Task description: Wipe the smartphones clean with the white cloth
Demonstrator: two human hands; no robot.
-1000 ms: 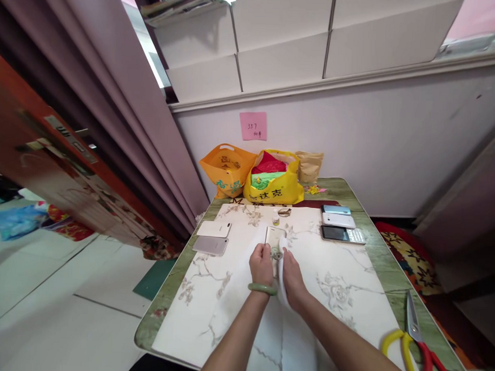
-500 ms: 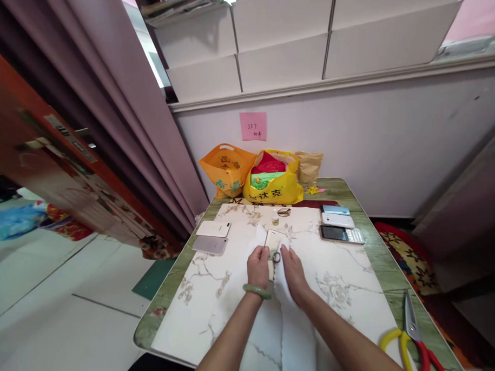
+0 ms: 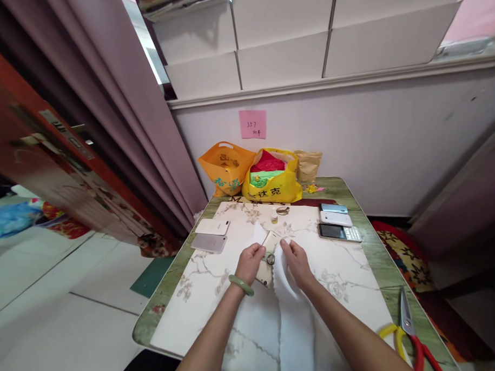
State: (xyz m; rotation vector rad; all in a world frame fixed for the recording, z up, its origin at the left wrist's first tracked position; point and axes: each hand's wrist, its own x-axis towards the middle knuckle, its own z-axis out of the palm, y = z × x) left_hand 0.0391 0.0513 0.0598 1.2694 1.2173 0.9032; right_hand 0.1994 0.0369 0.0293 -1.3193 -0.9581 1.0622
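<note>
My left hand, with a green bangle on the wrist, grips a pale gold phone with a ring holder on its back, tilted above the table. My right hand pinches the top of a white cloth right beside the phone. The cloth hangs down over the white flower-patterned sheet that covers the green table.
Two phones lie at the left of the sheet, three more at the right. A small bottle stands behind. Orange and yellow bags sit at the far edge. Red-and-yellow scissors lie at the right front.
The phone has been lifted off the sheet and tilted by my left hand. My right hand moved up from wiping and now pinches the cloth's top edge.
</note>
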